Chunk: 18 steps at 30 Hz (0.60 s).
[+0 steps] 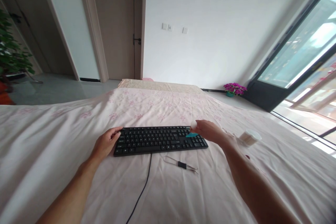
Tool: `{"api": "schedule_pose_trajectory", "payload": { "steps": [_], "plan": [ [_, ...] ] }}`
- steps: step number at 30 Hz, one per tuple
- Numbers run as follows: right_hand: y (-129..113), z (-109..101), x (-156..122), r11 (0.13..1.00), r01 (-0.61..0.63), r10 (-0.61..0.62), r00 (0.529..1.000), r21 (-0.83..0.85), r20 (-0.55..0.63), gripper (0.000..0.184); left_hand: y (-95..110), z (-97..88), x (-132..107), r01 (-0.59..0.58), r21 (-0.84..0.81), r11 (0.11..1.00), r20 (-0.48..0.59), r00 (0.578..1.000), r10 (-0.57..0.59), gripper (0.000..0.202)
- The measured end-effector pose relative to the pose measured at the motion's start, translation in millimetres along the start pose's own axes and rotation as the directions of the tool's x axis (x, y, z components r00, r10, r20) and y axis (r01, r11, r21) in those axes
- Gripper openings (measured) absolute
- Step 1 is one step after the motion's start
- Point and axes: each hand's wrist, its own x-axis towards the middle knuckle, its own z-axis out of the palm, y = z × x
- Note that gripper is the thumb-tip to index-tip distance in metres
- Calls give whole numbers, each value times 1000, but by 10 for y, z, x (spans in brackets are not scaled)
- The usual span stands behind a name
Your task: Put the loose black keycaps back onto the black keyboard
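Observation:
A black keyboard (149,140) lies flat on the cloth in front of me. My left hand (106,143) grips its left end, fingers at the top-left corner. Over the keyboard's right part, my right hand (207,129) is closed around a small white-handled brush (193,125) with a teal lower part, which reaches down to the keys near the number pad. The brush tip's contact with the keys is too small to make out. Just below the keyboard lies a wire keycap puller (181,165) with a black grip.
A clear round tub of what look like cotton swabs (249,138) stands right of my right forearm. The keyboard's black cable (143,190) runs toward me across the pink flowered cloth (110,189). Beyond are a door (115,24) and purple flowers (235,88).

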Motion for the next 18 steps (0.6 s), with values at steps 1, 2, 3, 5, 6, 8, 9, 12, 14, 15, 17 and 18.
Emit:
{"api": "schedule_pose_trajectory", "payload": {
  "steps": [1,2,3,5,6,8,9,12,14,15,17,18],
  "plan": [
    [53,-9,0,994,-75,73,997,-76,-23,29,2,-1,1,0,2,1000,2,1000,0,45],
    [100,-26,4,983,-132,127,991,-126,-47,30,4,-2,1,2,4,1000,4,1000,-2,45],
    [136,-46,13,972,-177,167,983,-154,-72,31,5,-3,2,5,7,1000,7,1000,-5,45],
    [158,-74,52,955,-248,227,964,-160,-140,36,7,-4,1,11,10,1000,12,1000,-11,45],
    [144,-75,82,954,-269,245,954,-133,-174,40,6,-5,1,12,11,1000,13,1000,-12,45],
    [77,-46,162,952,-299,278,933,-61,-230,46,1,-5,1,13,14,1000,12,1000,-13,45],
    [35,-20,205,951,-308,293,925,-28,-242,49,-3,-4,2,13,15,1000,11,1000,-14,45],
    [-70,66,300,947,-319,318,924,29,-210,50,-25,3,10,15,10,1000,11,1000,-15,46],
    [-96,98,299,950,-310,311,937,34,-160,43,-43,10,17,9,6,1000,4,1000,-9,46],
    [-96,101,275,954,-298,300,945,32,-131,39,-52,14,20,6,5,1000,0,1000,-6,46],
    [-77,82,188,962,-272,274,960,32,-55,31,-65,19,25,2,2,1000,-3,1000,-2,45],
    [-63,62,133,966,-257,257,966,41,5,29,-68,21,26,2,0,1000,-2,1000,-2,45]
  ]
}}
